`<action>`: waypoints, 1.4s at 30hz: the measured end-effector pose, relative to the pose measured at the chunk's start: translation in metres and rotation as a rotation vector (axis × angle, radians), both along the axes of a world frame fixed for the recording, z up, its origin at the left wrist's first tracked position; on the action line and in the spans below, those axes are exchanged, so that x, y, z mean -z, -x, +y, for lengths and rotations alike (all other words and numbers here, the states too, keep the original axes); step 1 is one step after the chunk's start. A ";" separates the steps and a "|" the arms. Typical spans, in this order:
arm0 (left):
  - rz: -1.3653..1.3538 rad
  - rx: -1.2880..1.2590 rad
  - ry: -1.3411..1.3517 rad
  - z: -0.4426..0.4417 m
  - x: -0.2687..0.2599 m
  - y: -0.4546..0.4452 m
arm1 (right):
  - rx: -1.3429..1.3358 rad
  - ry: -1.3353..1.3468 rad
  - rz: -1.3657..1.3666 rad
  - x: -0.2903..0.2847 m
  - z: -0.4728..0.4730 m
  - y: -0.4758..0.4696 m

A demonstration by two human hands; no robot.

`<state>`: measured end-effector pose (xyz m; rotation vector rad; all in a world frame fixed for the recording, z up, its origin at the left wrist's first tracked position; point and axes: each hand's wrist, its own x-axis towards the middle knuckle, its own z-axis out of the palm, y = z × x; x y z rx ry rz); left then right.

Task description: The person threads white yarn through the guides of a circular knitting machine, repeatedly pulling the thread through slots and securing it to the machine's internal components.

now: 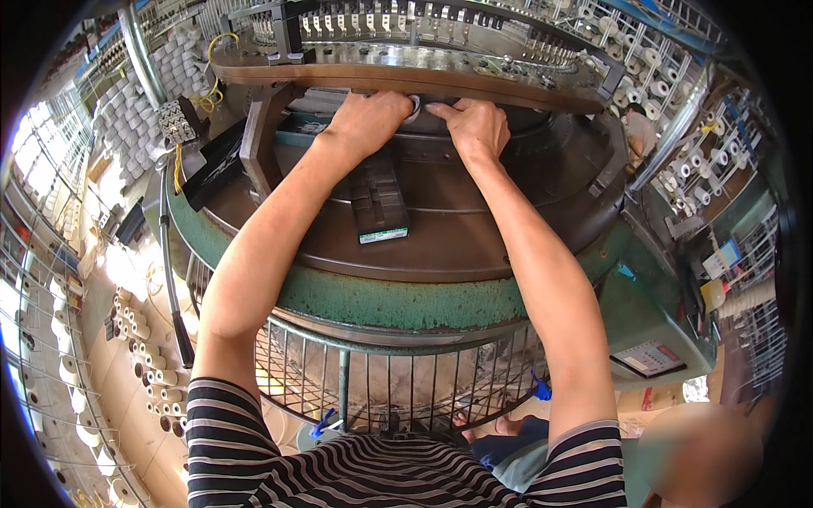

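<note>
Both bare hands reach beneath the brown-edged upper ring (406,79) of a circular knitting machine. My left hand (375,120) is curled at the ring's underside, its knuckles beside a small pale loop-shaped piece (414,109); its fingertips are hidden. To the right of that piece, my right hand (477,125) points its thumb left, and its other fingers are bent out of sight. Whether either hand grips something cannot be made out. Below my left hand, a narrow dark box (380,197) of thin metal pieces lies on the brown machine bed (444,238). A teal box (295,138) is partly behind my left wrist.
A black tray (213,168) and a metal bracket (257,143) stand left of my forearm. A control panel (651,363) is at right. Barred guards (413,381) curve below. Another person (517,454) is low at right. Yarn cones (149,362) stand on the floor.
</note>
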<state>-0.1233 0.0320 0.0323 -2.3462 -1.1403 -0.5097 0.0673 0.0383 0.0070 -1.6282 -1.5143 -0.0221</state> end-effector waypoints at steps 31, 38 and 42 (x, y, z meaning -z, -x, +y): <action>-0.355 0.293 -0.084 -0.076 -0.014 -0.014 | -0.766 0.361 0.757 0.006 -0.013 -0.018; -1.625 0.840 0.392 -0.110 -0.005 -0.027 | -0.988 0.099 0.422 0.011 -0.087 -0.011; -1.794 0.706 0.579 -0.112 0.005 -0.030 | -0.834 -0.064 0.450 0.015 -0.095 -0.009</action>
